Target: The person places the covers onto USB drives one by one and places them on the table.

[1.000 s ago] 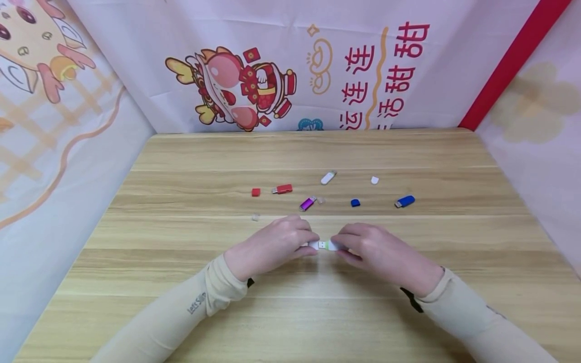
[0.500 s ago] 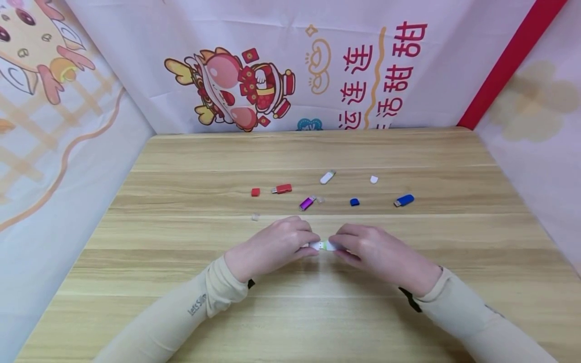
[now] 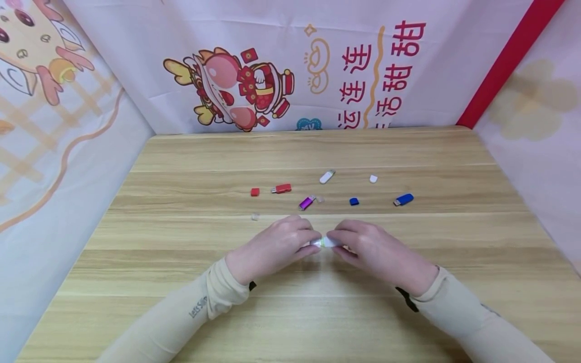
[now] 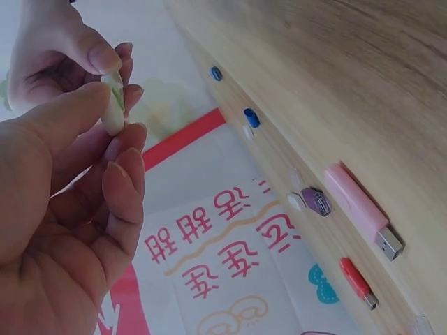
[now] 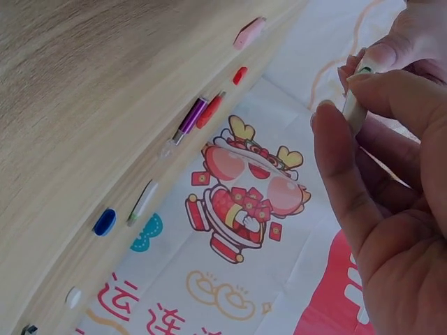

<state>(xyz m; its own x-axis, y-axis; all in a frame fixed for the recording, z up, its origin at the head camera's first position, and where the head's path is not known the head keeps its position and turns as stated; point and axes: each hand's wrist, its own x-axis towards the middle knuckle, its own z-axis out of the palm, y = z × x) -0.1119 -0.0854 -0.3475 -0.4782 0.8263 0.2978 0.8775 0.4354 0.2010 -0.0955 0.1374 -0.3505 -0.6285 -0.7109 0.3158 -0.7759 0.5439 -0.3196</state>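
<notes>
Over the table's middle, my left hand (image 3: 278, 245) pinches a white cap (image 4: 113, 118) between thumb and fingers. Facing it, my right hand (image 3: 382, 251) pinches a white USB flash drive (image 3: 332, 242) with a green band. Cap and drive meet end to end, and no metal plug shows between them. Fingertips cover much of both pieces. A pink USB flash drive (image 4: 356, 199) lies uncapped on the table in the left wrist view; the left hand hides it in the head view.
Beyond the hands lie a red flash drive (image 3: 282, 188), red cap (image 3: 255, 192), purple flash drive (image 3: 307, 202), clear caps (image 3: 255, 217), another white flash drive (image 3: 327, 177), white cap (image 3: 373, 179), blue cap (image 3: 354, 201) and blue flash drive (image 3: 403, 199). Printed cloth (image 3: 272, 30) hangs behind.
The hands have come slightly closer together. The metal plug that showed between cap and drive has gone into the cap. The things on the table stay put.
</notes>
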